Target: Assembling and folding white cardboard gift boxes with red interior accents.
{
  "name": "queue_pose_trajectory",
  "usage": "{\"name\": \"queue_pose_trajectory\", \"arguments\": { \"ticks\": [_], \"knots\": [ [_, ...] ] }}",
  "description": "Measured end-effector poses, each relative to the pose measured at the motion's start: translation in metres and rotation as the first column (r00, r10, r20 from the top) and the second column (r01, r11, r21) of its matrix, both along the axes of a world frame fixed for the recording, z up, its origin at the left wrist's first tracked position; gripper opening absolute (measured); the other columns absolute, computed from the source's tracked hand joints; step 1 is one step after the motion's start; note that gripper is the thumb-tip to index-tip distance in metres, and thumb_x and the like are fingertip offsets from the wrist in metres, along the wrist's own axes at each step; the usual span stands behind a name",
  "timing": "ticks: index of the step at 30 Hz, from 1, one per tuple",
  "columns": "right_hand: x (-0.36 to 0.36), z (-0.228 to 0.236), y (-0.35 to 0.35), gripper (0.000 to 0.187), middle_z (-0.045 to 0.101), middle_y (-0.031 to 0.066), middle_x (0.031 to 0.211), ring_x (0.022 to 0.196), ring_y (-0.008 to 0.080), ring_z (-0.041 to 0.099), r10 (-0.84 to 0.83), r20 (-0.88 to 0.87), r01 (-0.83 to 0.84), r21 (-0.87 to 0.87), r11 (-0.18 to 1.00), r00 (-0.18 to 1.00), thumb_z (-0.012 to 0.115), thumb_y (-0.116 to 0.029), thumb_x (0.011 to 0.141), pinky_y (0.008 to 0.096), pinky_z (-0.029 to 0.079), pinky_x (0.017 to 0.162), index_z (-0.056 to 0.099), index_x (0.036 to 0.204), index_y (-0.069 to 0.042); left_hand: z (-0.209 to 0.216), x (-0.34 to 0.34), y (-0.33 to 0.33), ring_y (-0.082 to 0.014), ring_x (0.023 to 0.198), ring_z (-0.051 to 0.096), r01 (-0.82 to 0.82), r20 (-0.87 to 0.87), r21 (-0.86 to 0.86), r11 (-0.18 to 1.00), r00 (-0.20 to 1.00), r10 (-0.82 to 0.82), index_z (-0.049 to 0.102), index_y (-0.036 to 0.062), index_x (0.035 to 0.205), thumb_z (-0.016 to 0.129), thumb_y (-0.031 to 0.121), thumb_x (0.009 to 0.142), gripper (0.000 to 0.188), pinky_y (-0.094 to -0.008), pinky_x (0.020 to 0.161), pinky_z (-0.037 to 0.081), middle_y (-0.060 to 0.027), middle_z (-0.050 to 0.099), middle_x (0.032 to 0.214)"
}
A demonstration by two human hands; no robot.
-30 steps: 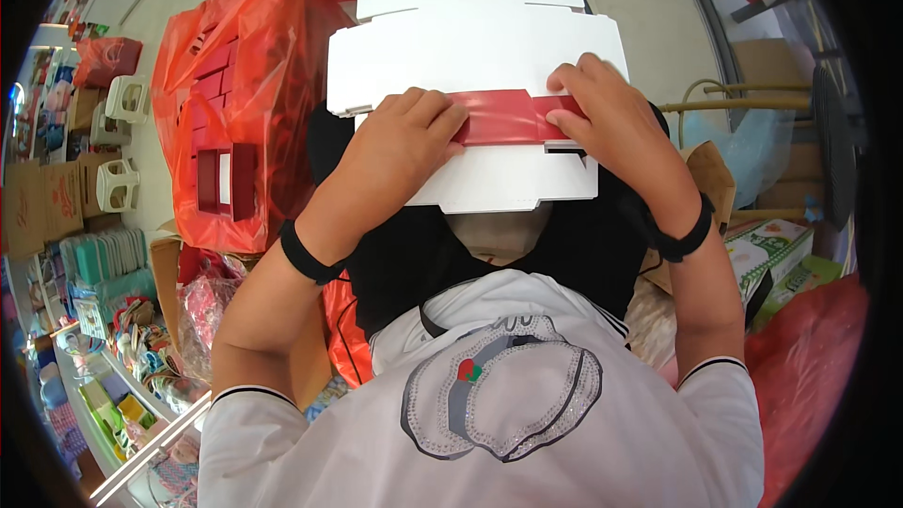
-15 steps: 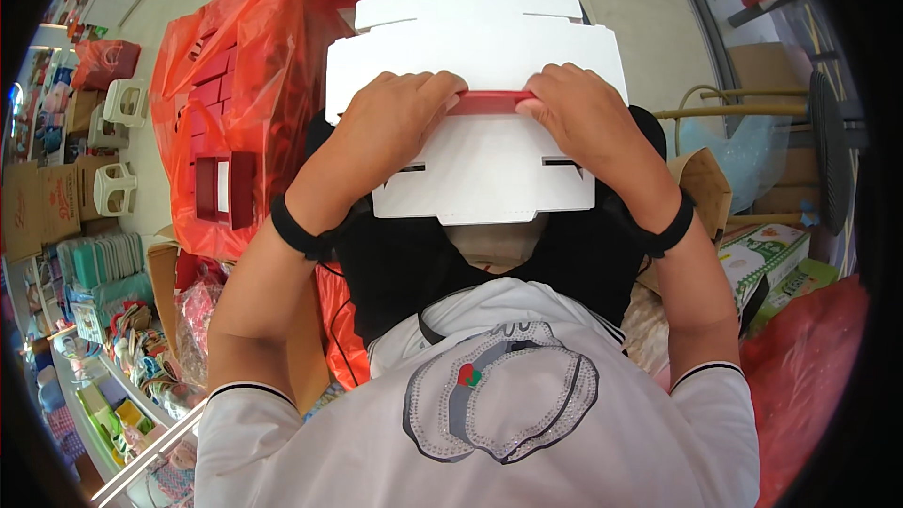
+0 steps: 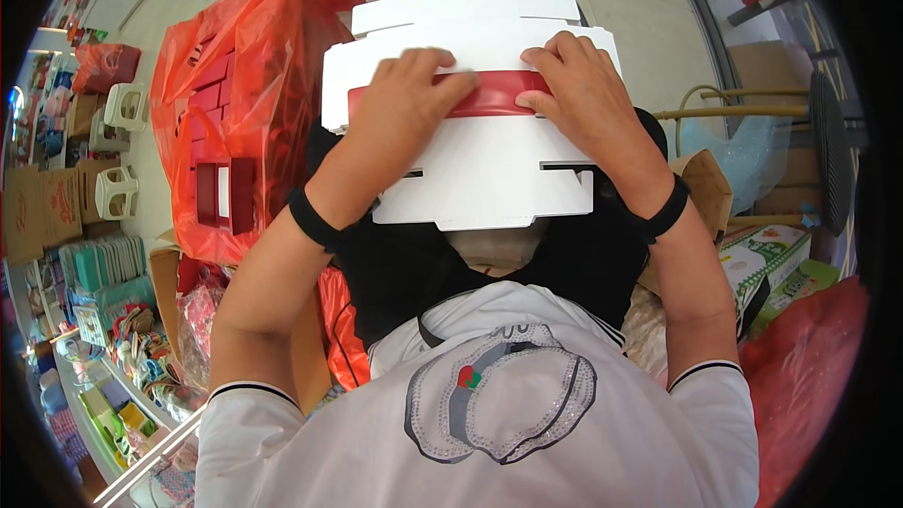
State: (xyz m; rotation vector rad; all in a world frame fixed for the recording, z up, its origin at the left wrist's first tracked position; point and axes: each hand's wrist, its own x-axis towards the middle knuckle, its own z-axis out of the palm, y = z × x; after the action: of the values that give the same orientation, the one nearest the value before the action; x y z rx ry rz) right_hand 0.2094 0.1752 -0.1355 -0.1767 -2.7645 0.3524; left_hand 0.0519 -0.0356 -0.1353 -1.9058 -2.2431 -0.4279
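— Where was the white slotted cardboard sheet [image 3: 470, 122] in relation to the hands?

— It lay flat across the person's lap, under both hands. The red fold [image 3: 499, 94] ran across its middle. The left hand [image 3: 404, 103] pressed down on the left part of that fold, fingers curled over its upper edge; the right hand [image 3: 578, 85] gripped the right end, fingertips tucked onto the strip.

— Had anything changed from half a second before?

— Yes. The red fold had shown only as a thin line then; now it stood open as a wider band, and both hands had shifted slightly along it.

— And the containers around?

— A large orange plastic bag [image 3: 235, 103] stood to the left, holding red boxes [image 3: 226, 193] that showed through it. To the right lay a printed carton [image 3: 771, 259], and a brown cardboard box [image 3: 701, 188] sat just behind the right wrist; I could not tell what they held.
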Motion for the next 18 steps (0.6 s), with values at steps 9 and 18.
{"name": "queue_pose_trajectory", "arguments": {
  "ticks": [9,18],
  "knots": [
    [0.037,-0.005,0.032,0.034,0.067,0.0127,0.118,0.115,0.032,0.063,-0.149,-0.022,0.146,-0.107,0.983,0.989,0.078,-0.019,0.092,0.0427,0.05,0.1,0.072,0.121,-0.003,-0.003,0.023,-0.001,-0.0325,0.127,0.062,0.074,-0.031,-0.007,0.997,0.997,-0.074,0.068,0.0023,0.131,0.071,0.009,0.093,0.038,-0.0448,0.107,0.049,-0.015,0.065,0.134],
    [0.061,-0.005,0.043,0.033,0.066,0.0178,0.115,0.108,0.0369,0.065,-0.244,-0.028,0.229,-0.252,0.94,0.969,0.071,-0.018,0.098,0.0437,0.053,0.092,0.068,0.125,0.0,-0.002,0.012,0.007,-0.0321,0.126,0.063,0.082,0.06,-0.062,0.995,0.995,-0.079,0.071,0.0039,0.126,0.077,0.008,0.088,0.039,-0.0436,0.107,0.051,-0.0136,0.066,0.135]
  ]
}}
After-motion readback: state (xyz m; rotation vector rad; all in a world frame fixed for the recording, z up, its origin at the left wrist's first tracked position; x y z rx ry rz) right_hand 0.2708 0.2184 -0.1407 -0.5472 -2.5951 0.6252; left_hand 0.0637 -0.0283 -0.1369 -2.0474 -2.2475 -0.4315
